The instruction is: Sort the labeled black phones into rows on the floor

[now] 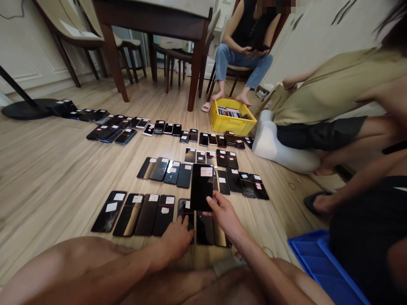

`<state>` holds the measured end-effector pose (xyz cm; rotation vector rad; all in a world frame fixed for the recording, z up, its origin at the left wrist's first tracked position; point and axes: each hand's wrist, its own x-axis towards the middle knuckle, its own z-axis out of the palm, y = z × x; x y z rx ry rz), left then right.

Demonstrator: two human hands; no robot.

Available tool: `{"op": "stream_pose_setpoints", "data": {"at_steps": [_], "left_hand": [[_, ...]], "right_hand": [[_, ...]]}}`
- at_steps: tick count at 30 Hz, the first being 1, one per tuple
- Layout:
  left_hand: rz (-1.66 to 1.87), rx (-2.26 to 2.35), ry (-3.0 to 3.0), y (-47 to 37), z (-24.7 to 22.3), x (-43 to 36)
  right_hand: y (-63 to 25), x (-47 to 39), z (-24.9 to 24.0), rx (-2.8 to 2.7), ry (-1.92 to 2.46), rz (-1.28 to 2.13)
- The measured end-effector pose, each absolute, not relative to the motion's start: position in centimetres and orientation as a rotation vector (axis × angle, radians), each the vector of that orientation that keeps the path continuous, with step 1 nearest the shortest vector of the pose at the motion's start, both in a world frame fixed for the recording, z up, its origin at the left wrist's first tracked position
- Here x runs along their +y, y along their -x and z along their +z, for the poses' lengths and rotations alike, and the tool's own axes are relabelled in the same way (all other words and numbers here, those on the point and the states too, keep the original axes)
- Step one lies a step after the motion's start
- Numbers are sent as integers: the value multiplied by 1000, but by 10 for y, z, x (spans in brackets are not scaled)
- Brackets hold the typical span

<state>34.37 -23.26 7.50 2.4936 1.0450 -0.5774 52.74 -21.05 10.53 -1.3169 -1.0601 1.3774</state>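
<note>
My right hand (222, 212) grips a black smartphone (201, 186) by its lower right edge, thumb on the dark screen. A white label with red print sticks near its top. My left hand (178, 237) lies with fingers spread on another black smartphone (185, 208) in the nearest row on the floor. Left of it in that row are several labelled phones, among them a black one (163, 214). Two more dark phones, one of them a glossy phone (205, 228), lie right of it, partly behind my right hand. The held phone hides part of the second row.
More rows of labelled phones (171, 171) cover the wooden floor ahead. A yellow crate (233, 123) filled with phones stands beyond them. Blue plastic trays (318, 258) are at right. People sit at right and behind the crate. A dark wooden table (155, 17) and chairs stand at the back.
</note>
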Motion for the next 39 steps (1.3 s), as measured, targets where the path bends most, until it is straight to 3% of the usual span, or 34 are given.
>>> {"op": "stream_pose_setpoints", "data": {"at_steps": [39], "left_hand": [[-549,1066,-2500,-345,75,-233]], "right_hand": [[-526,-212,118,-1042,1281,1371]]}}
